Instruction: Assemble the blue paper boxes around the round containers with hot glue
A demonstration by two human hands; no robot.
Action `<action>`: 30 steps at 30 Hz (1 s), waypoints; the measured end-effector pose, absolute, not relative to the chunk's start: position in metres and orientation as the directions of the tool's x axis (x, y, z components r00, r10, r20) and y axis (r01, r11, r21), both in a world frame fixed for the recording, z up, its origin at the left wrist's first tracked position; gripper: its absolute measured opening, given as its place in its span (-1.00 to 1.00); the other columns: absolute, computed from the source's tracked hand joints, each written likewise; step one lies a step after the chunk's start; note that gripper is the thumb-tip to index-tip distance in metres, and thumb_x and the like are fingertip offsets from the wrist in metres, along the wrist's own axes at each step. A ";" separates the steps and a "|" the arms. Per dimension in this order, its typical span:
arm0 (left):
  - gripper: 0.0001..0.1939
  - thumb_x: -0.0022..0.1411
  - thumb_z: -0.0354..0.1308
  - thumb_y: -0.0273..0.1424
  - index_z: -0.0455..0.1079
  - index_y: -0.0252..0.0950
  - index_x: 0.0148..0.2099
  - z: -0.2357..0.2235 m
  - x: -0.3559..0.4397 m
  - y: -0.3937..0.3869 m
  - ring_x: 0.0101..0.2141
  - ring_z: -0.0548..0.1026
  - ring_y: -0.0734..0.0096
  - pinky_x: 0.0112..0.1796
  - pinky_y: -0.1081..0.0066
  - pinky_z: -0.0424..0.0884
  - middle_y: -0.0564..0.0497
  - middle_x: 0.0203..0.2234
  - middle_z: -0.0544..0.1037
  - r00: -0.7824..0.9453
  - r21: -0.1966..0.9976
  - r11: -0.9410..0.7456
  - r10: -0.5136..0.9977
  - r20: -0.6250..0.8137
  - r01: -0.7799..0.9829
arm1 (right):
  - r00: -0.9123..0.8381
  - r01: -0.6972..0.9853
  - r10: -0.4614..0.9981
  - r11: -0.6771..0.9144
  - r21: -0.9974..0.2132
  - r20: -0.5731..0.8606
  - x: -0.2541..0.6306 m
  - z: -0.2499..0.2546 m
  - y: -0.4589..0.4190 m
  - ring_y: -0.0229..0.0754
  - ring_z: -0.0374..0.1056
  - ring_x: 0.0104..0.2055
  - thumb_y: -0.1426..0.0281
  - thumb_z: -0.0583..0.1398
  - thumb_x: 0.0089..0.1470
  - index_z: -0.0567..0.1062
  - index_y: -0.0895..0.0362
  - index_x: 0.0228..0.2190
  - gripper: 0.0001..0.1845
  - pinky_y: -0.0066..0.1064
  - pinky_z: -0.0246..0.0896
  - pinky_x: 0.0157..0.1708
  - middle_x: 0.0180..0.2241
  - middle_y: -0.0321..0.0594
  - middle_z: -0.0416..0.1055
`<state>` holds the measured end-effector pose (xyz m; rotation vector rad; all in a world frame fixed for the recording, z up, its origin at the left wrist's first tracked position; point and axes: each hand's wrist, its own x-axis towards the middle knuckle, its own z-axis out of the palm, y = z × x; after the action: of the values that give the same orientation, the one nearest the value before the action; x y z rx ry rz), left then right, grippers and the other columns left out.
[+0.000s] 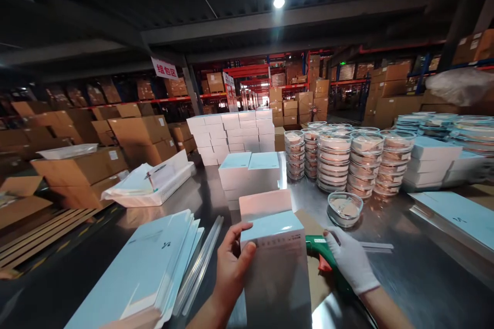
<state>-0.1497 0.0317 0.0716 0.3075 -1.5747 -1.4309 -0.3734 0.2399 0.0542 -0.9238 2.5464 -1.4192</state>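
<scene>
My bare left hand [230, 263] grips the left side of a white box with a pale blue top [275, 257], which stands upright on the steel table [417, 272]. My right hand [349, 259], in a white glove, rests on a green tool with an orange trigger [321, 251] lying just right of the box. A sheet of brown cardboard [309, 223] lies under the box and tool. A single clear round dish [345, 208] sits just beyond my right hand.
Flat pale blue sleeves [142, 272] are piled at the left beside clear strips [200, 267]. Stacks of white boxes [250, 172], columns of round clear dishes [339, 159], a white tray [154, 185] and cardboard cartons [85, 169] fill the rest. Warehouse racks stand behind.
</scene>
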 end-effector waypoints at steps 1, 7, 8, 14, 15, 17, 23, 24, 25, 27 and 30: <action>-0.49 0.17 0.39 -0.02 0.52 -0.24 0.02 0.069 -0.152 0.034 -0.31 0.53 0.33 -0.32 0.49 0.43 -0.04 -0.23 0.58 -0.519 0.865 0.288 -0.706 0.482 0.412 | -0.775 -0.437 -0.569 0.168 -0.884 0.275 -0.359 0.069 0.236 0.17 0.46 0.10 -0.04 0.10 0.23 0.48 0.12 0.00 -0.45 -0.01 0.35 0.14 0.03 0.10 0.53; -0.60 0.18 0.44 -0.12 0.55 -0.21 -0.02 0.057 -0.162 0.043 -0.04 0.59 0.19 -0.08 0.43 0.50 -0.12 0.04 0.54 -0.540 0.790 0.334 -0.590 0.601 0.514 | -0.553 -0.283 -0.773 -0.177 -0.943 0.311 -0.306 0.122 0.210 0.19 0.29 0.28 -0.12 0.19 0.21 0.31 0.14 0.22 -0.23 0.06 0.22 0.28 0.25 0.09 0.34; -0.62 0.19 0.44 -0.13 0.55 -0.21 -0.04 0.058 -0.162 0.043 0.00 0.59 0.18 -0.07 0.44 0.50 -0.13 0.09 0.52 -0.536 0.771 0.350 -0.567 0.626 0.532 | -0.517 -0.334 -0.782 -0.192 -0.923 0.350 -0.308 0.119 0.210 0.21 0.27 0.29 -0.13 0.24 0.17 0.33 0.17 0.21 -0.19 0.06 0.20 0.29 0.25 0.12 0.33; -0.57 0.32 0.36 -0.18 0.39 -0.05 0.17 0.076 -0.157 0.034 0.11 0.52 0.22 0.09 0.31 0.47 -0.08 0.08 0.54 -0.477 0.610 0.443 -0.382 0.791 0.656 | -0.316 -0.663 -0.732 -0.284 -0.692 0.603 -0.329 0.079 0.226 0.15 0.21 0.37 0.14 0.41 0.15 0.43 0.08 0.15 -0.39 -0.11 0.28 0.28 0.32 0.09 0.23; -0.61 0.35 0.33 -0.18 0.44 -0.07 0.18 0.079 -0.156 0.030 0.14 0.50 0.19 0.13 0.26 0.45 -0.10 0.08 0.53 -0.492 0.570 0.500 -0.293 0.820 0.652 | -0.266 -0.693 -0.717 -0.322 -0.645 0.644 -0.329 0.076 0.228 0.10 0.20 0.38 0.22 0.34 0.25 0.45 0.03 0.14 -0.52 -0.13 0.25 0.30 0.34 0.04 0.21; -0.70 0.41 0.26 -0.19 0.53 -0.10 0.13 0.086 -0.155 0.022 0.19 0.44 0.10 0.18 0.14 0.41 -0.13 0.09 0.52 -0.527 0.486 0.580 -0.112 0.843 0.654 | -0.159 -0.724 -0.696 -0.400 -0.562 0.700 -0.328 0.076 0.230 0.00 0.18 0.39 0.36 0.22 0.36 0.44 -0.10 0.19 -0.60 -0.16 0.20 0.33 0.38 -0.06 0.16; -0.73 0.44 0.20 -0.21 0.47 -0.10 0.13 0.118 -0.145 0.005 0.22 0.41 0.11 0.17 0.10 0.41 -0.10 0.08 0.57 -0.610 0.361 0.725 0.102 0.786 0.587 | -0.024 -0.806 -0.663 -0.430 -0.407 0.748 -0.320 0.090 0.222 -0.06 0.22 0.33 0.33 0.11 0.45 0.35 -0.20 0.28 -0.57 -0.16 0.21 0.29 0.32 -0.13 0.23; -0.69 0.39 0.25 -0.13 0.47 -0.10 0.10 0.129 -0.143 0.006 0.22 0.41 0.08 0.17 0.09 0.40 -0.09 0.10 0.57 -0.675 0.324 0.791 0.146 0.724 0.518 | -0.004 -0.842 -0.651 -0.407 -0.353 0.759 -0.317 0.092 0.221 -0.04 0.22 0.31 0.29 0.10 0.46 0.31 -0.20 0.31 -0.55 -0.13 0.21 0.28 0.32 -0.11 0.24; -0.65 0.31 0.32 -0.08 0.47 -0.10 0.06 0.141 -0.140 0.009 0.23 0.39 0.01 0.18 0.03 0.37 -0.08 0.11 0.57 -0.747 0.264 0.861 0.181 0.640 0.435 | 0.023 -0.871 -0.645 -0.388 -0.302 0.764 -0.313 0.094 0.219 -0.02 0.20 0.31 0.23 0.08 0.47 0.23 -0.18 0.37 -0.50 -0.08 0.22 0.27 0.34 -0.06 0.21; -0.40 0.12 0.49 -0.08 0.42 -0.10 0.15 0.164 -0.136 0.017 0.15 0.46 -0.11 0.12 -0.03 0.41 -0.11 0.16 0.55 -0.864 0.167 0.929 0.225 0.450 0.329 | 0.090 -0.882 -0.671 -0.397 -0.255 0.736 -0.312 0.096 0.216 0.05 0.14 0.37 0.02 0.04 0.45 -0.02 -0.10 0.47 -0.29 -0.03 0.21 0.29 0.41 0.05 0.09; -0.27 0.05 0.54 -0.29 0.38 -0.07 0.24 0.184 -0.129 0.022 -0.12 0.59 0.01 -0.12 0.13 0.51 -0.05 0.02 0.62 -0.923 0.129 0.955 0.218 0.316 0.269 | -0.004 -0.864 -0.791 -0.306 -0.401 0.611 -0.344 0.097 0.211 0.04 0.08 0.45 -0.23 -0.12 0.37 -0.16 0.08 0.51 -0.04 -0.09 0.16 0.35 0.46 0.09 0.00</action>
<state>-0.1292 0.0223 0.1835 -0.3576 -2.8055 -0.2442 -0.3436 0.2110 0.0971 -2.2798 1.9013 -1.2810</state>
